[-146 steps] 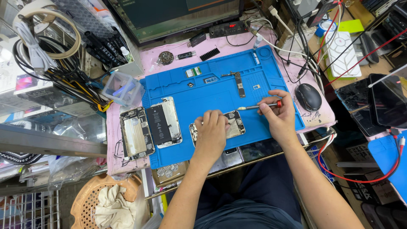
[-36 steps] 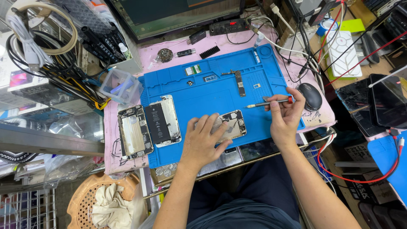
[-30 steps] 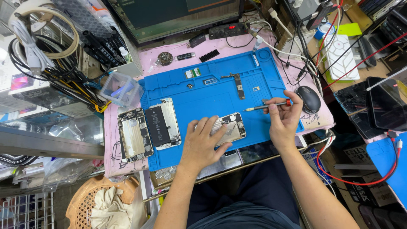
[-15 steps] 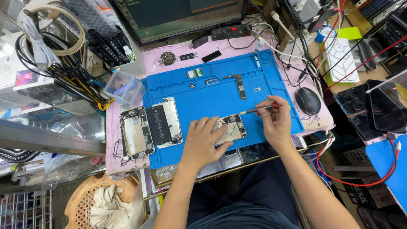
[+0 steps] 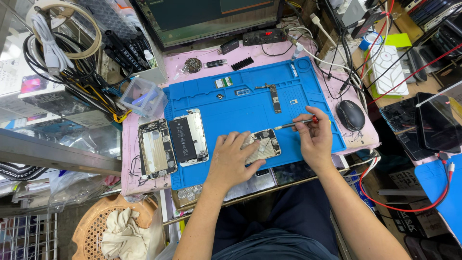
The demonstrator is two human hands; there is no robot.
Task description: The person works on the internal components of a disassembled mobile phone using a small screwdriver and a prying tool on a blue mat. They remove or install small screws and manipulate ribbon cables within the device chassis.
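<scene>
An opened phone body lies near the front edge of the blue work mat. My left hand rests flat on its left half and pins it down. My right hand grips a thin screwdriver with a red end. The tool's tip points left and hovers just above the phone's upper right corner. A second opened phone with a black battery sits at the mat's left edge. Beside it, on the pink mat, lies another phone shell.
A small circuit board and loose small parts lie on the mat's far half. A black mouse sits at the right, a clear plastic box at the left, a monitor behind. Cables crowd both sides. Dark phone screens lie far right.
My right hand has brought the screwdriver left and down, from above the mat's right side to the phone's upper right corner. My left hand stays pressed on the phone.
</scene>
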